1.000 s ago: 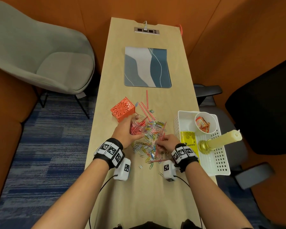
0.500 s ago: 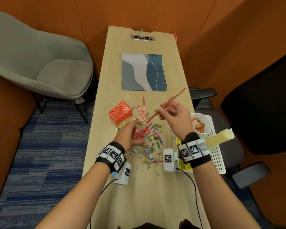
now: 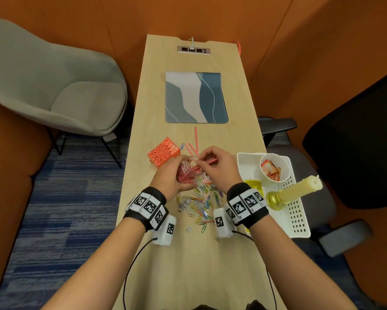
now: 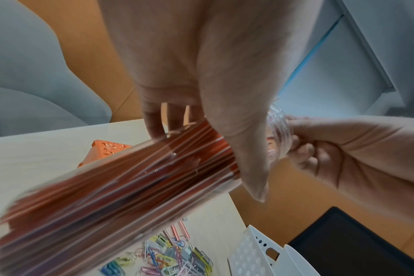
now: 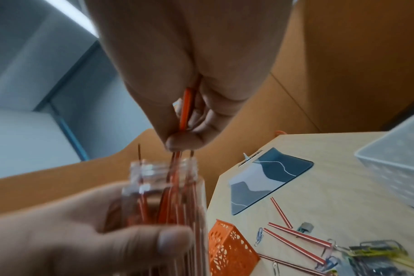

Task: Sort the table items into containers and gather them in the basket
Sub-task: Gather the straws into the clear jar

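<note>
Clear jar (image 3: 189,173): plastic, threaded neck, part-filled with red-striped sticks (image 4: 121,186). Held off the table (image 3: 188,265), tilted, mouth toward the right hand; long axis runs from the left palm up to the right fingertips.
Left hand (image 3: 169,179): fingers and thumb wrapped round the jar's body.
Right hand (image 3: 217,166): at the jar's mouth, thumb and fingers pinching a small bundle of sticks (image 5: 186,110), lower ends already inside the neck. It is the nearer hand to the opening; judged next, the bundle slides down along the jar's axis.
Beyond the jar: about 5 loose sticks (image 3: 195,137). Left of the jar: orange cut-out box (image 3: 163,153). Near side of the jar: scattered coloured paper clips (image 3: 199,202). Right of the jar: white basket (image 3: 297,218) holding a cup (image 3: 274,166) and a candle (image 3: 299,189).
</note>
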